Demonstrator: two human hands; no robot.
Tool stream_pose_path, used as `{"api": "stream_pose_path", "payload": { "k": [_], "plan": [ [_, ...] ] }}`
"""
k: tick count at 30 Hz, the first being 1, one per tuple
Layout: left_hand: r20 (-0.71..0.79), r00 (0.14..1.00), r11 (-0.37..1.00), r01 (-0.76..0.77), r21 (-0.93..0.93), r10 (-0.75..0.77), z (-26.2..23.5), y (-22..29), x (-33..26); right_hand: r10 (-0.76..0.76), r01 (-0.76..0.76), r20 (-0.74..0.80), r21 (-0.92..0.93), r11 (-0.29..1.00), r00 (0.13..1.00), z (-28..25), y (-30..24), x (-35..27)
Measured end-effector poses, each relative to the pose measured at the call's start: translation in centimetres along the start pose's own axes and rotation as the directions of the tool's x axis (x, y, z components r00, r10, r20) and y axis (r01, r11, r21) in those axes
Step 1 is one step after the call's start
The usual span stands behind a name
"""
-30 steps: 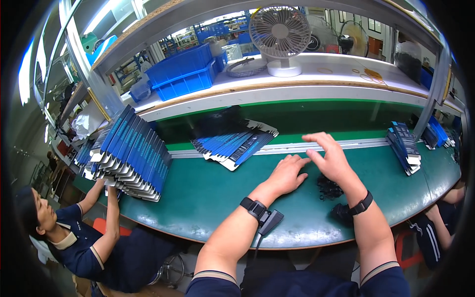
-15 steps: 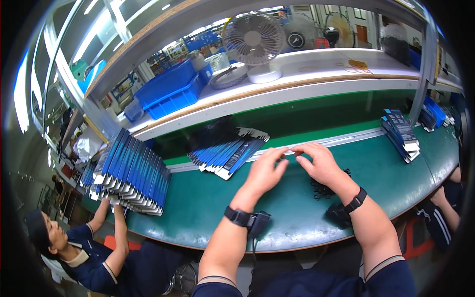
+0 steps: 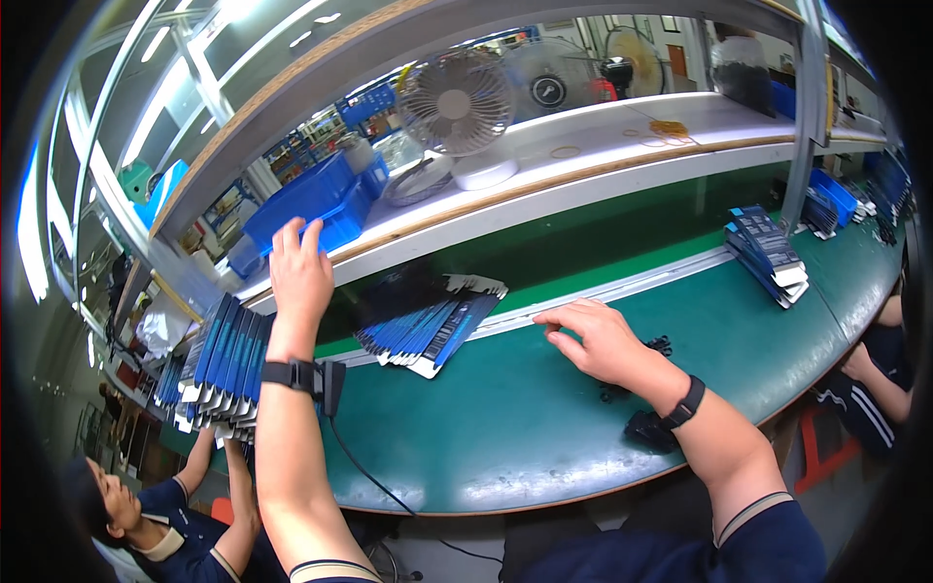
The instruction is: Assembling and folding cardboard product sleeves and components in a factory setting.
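My left hand [image 3: 301,274] is raised at the front of the blue plastic bin [image 3: 342,222] on the shelf, fingers stretched and slightly apart, with nothing seen in it. Whether it touches the bin I cannot tell. Over the green tabletop hovers my right hand [image 3: 601,340], its bent fingers apart from the thumb and nothing visible between them. A small heap of black coiled pieces [image 3: 659,345] lies partly hidden behind it. Between my hands, a fanned stack of flat blue-and-black cartons [image 3: 428,330] rests against the metal rail.
Beside my left forearm, a row of blue cartons [image 3: 228,355] stands near a co-worker [image 3: 146,510]. More cartons [image 3: 766,255] lie at the right. A white fan [image 3: 457,107] and orange rubber bands [image 3: 669,131] are on the shelf. A black cable [image 3: 369,473] trails from my left wrist.
My left hand has moved left and up, away from my right hand, to the blue bin. My right hand has shifted slightly down and left. The view has turned a little.
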State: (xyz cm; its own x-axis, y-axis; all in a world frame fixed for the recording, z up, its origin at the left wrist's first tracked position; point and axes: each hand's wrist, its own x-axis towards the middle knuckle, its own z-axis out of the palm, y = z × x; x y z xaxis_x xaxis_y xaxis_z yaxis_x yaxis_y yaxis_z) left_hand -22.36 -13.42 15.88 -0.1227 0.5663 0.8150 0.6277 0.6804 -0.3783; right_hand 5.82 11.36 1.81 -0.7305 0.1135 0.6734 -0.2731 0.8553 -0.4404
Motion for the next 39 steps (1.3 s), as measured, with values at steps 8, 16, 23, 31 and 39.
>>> {"api": "stream_pose_path", "payload": {
  "k": [8,16,23,31,39],
  "plan": [
    [0.026,0.998,0.989,0.05,0.137,-0.054,1.1,-5.7,3.8,-0.236,0.24,0.215,0.008,0.971,0.948,-1.0,-5.6,4.6],
    [0.248,0.931,0.962,0.274,0.008,-0.267,2.7,-7.8,4.9,-0.324,0.392,0.341,-0.152,0.907,0.882,0.8,-6.9,13.3],
    [-0.022,0.96,0.96,0.279,0.023,-0.278,0.6,-9.3,6.5,-0.343,0.375,0.163,-0.255,0.891,0.925,4.8,-6.4,23.0],
    [0.011,0.949,0.948,0.317,-0.036,-0.316,-1.4,-9.4,6.8,-0.311,0.326,0.1,-0.279,0.903,0.945,10.8,-6.9,28.6],
    [0.036,0.958,0.956,0.285,-0.073,-0.283,-1.3,-10.0,5.5,-0.248,0.265,0.099,-0.22,0.939,0.964,10.3,-7.0,29.7]
  ]
}}
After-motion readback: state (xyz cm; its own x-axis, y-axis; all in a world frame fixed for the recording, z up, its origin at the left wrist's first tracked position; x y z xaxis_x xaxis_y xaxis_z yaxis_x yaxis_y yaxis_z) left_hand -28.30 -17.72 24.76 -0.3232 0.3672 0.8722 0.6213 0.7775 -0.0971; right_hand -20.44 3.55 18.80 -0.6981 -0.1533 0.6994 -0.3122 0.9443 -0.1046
